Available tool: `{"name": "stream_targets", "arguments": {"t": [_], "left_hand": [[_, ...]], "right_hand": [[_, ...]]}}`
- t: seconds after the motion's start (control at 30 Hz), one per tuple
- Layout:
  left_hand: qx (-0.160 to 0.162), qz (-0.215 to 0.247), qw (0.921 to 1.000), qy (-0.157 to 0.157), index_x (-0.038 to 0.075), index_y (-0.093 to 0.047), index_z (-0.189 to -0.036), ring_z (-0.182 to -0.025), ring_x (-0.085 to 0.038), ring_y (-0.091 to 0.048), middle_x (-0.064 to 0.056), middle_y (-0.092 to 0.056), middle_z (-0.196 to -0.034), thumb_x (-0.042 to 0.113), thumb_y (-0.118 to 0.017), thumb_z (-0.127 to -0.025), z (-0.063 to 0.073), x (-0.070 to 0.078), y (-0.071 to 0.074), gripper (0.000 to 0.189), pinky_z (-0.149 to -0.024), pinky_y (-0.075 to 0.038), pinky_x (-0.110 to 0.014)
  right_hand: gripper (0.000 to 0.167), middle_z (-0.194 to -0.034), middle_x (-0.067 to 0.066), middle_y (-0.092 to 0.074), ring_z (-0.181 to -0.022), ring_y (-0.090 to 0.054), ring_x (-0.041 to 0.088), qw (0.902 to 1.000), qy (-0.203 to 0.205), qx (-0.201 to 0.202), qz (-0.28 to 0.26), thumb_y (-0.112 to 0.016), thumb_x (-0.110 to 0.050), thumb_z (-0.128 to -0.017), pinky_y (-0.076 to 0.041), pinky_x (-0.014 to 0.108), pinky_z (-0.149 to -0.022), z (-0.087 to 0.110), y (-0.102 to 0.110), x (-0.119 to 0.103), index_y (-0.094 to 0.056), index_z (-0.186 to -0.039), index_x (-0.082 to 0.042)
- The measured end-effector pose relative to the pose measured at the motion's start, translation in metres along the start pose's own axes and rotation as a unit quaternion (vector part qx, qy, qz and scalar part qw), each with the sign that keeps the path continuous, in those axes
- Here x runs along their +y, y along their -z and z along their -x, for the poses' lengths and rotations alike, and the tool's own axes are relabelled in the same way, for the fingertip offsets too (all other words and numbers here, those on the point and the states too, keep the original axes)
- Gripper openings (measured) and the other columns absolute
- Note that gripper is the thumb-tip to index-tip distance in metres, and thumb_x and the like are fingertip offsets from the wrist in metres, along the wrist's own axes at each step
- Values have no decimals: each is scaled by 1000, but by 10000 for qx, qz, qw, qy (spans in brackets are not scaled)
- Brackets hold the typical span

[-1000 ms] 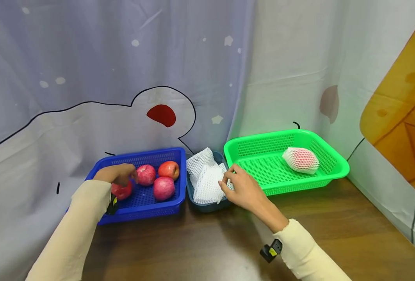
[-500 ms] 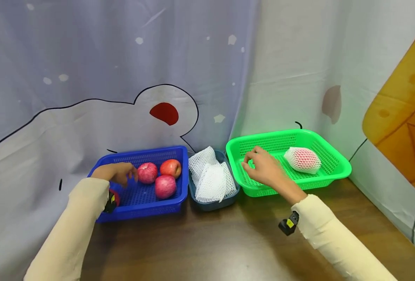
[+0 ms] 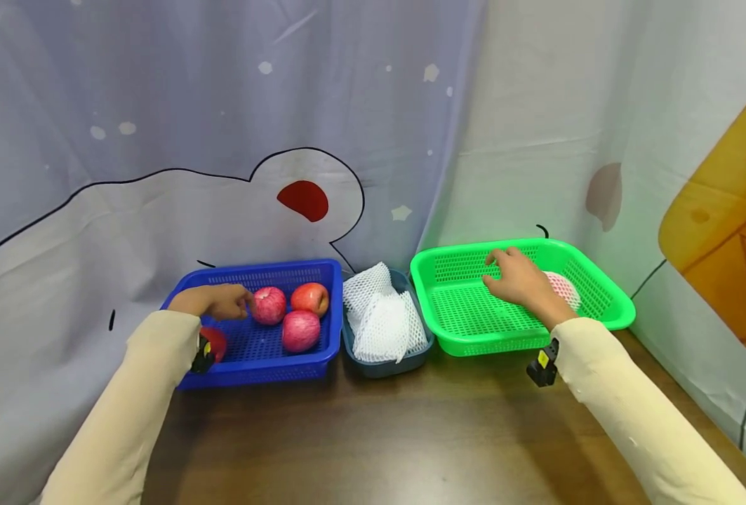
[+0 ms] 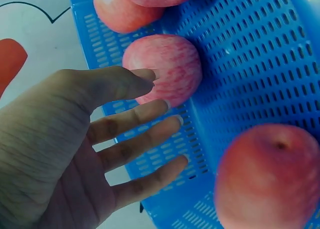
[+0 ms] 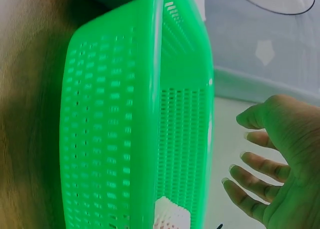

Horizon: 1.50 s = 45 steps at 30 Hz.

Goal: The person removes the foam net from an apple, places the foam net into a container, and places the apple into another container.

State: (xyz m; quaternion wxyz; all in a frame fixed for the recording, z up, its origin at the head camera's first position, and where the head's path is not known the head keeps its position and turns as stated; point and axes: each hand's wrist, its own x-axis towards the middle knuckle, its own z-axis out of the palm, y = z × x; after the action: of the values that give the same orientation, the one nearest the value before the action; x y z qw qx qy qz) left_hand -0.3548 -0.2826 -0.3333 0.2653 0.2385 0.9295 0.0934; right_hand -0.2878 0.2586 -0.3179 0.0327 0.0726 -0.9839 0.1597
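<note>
My left hand (image 3: 221, 301) reaches over the blue basket (image 3: 271, 375), fingers spread and holding nothing. Its thumb and fingertips overlap a pink-red apple (image 4: 170, 64) in the left wrist view. Two more apples lie beside that one, and another red apple (image 4: 270, 179) sits nearer the wrist. Over the green basket (image 3: 467, 347) hovers my right hand (image 3: 521, 280), empty, with fingers loosely bent and apart. Partly hidden behind this hand is an apple in a white foam net (image 3: 563, 289), lying in the basket.
Between the two baskets stands a small dark blue-grey bin (image 3: 388, 369) holding several white foam nets (image 3: 382, 322). All three containers stand on a brown wooden table (image 3: 373, 435), with a printed curtain (image 3: 221, 91) close behind them.
My right hand has moved right, from the foam nets to above the green basket. My left hand stays over the blue basket, shifting slightly among the apples.
</note>
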Motion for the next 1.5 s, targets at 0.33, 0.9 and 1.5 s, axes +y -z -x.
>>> {"name": "stream_targets", "arguments": {"t": [0.33,0.9,1.5], "left_hand": [[499,-502,9974,-121,2,-64,-121,-115,-38,-60,-20,-67,-119,16,-57,-97,5,16,-5,29,-98,-49,-54],[1058,-354,9921,-571,7,-65,-117,-102,-24,-63,-9,-68,-108,27,-58,-100,10,36,-19,27,-92,-52,-46],[1603,-217,9801,-1154,3,-64,-120,-95,-20,-62,-8,-68,-105,16,-58,-98,8,67,-33,26,-89,-53,-42]], "right_hand": [[49,-142,31,-39,-117,-51,48,9995,-210,-195,149,-53,-30,-97,-48,59,-81,-10,3,14,-47,-138,-4],[57,-147,37,-26,-130,-32,59,9974,-555,-444,139,-51,-32,-97,-45,67,-83,-9,5,33,-39,-144,-2],[66,-147,44,-16,-131,-15,68,9937,-984,-503,169,-50,-33,-96,-30,78,-94,-5,9,61,-28,-147,2]]}}
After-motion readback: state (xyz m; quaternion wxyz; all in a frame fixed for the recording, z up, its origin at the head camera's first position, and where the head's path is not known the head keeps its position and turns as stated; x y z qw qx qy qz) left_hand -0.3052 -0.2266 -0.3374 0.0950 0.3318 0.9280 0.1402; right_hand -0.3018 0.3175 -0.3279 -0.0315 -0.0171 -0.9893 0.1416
